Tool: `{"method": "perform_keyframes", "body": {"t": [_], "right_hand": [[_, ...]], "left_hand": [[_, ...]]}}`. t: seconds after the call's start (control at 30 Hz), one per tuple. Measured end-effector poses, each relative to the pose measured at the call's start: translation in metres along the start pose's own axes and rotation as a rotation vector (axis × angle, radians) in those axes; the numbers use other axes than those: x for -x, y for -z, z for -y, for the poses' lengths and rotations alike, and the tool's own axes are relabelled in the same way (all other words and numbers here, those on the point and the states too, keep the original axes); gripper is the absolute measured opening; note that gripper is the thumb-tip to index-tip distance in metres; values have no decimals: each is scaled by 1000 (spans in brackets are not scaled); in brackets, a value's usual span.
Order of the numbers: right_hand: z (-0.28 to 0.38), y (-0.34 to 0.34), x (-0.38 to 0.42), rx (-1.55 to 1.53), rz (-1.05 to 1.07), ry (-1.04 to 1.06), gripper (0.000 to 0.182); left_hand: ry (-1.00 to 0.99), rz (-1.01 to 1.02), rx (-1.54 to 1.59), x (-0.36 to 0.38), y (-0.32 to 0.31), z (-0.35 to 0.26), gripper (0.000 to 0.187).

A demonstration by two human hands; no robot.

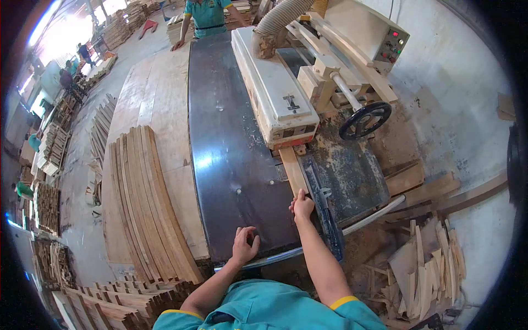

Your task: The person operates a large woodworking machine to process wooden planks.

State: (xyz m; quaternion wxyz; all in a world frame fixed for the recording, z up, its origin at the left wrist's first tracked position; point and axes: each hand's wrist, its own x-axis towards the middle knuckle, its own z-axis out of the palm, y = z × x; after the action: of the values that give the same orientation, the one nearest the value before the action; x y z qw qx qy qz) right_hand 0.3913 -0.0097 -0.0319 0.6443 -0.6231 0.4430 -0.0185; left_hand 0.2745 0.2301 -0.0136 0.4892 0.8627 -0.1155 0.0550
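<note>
My right hand point(302, 205) is closed on the near end of a wooden board point(293, 169). The board's far end runs under the pale hood of a woodworking machine point(283, 104), which hides it. Along the board's right side lies a dark metal guide rail point(321, 206). Over the near part of the dark metal table point(231, 165), my left hand point(246, 246) is loosely curled, with a gap between thumb and fingers and nothing in it.
A stack of curved wooden strips point(148, 203) lies on the plywood table point(151, 93) to the left. Right of the hood are a black handwheel point(365, 120) and a control box point(391, 47). A co-worker point(207, 16) stands at the far end. Wood scraps point(429, 269) lie lower right.
</note>
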Motion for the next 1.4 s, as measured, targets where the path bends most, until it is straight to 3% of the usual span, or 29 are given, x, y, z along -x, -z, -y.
{"method": "perform_keyframes", "body": {"t": [0.23,0.3,0.37,0.47,0.7,0.97,1.13,1.2,1.4], "right_hand": [[33,-25,-11,-218,181,-62,50],[45,-15,14,-119,245,3,46],[36,1,42,68,373,270,40],[1,29,74,233,368,443,29],[-83,81,140,468,271,522,22],[-93,99,174,645,341,610,27],[-103,123,182,591,415,762,28],[-112,139,185,607,475,742,27],[-141,196,197,602,583,541,27]], "left_hand": [[-36,12,15,1,7,2,27],[-33,1,27,3,7,2,26],[-20,-14,47,2,8,4,26],[-69,-23,59,2,7,10,24],[-60,11,63,2,12,13,23],[-102,-6,28,5,16,7,22],[21,-61,216,24,20,5,20],[204,-74,429,44,27,-4,18],[490,-181,767,143,49,-4,13]]}}
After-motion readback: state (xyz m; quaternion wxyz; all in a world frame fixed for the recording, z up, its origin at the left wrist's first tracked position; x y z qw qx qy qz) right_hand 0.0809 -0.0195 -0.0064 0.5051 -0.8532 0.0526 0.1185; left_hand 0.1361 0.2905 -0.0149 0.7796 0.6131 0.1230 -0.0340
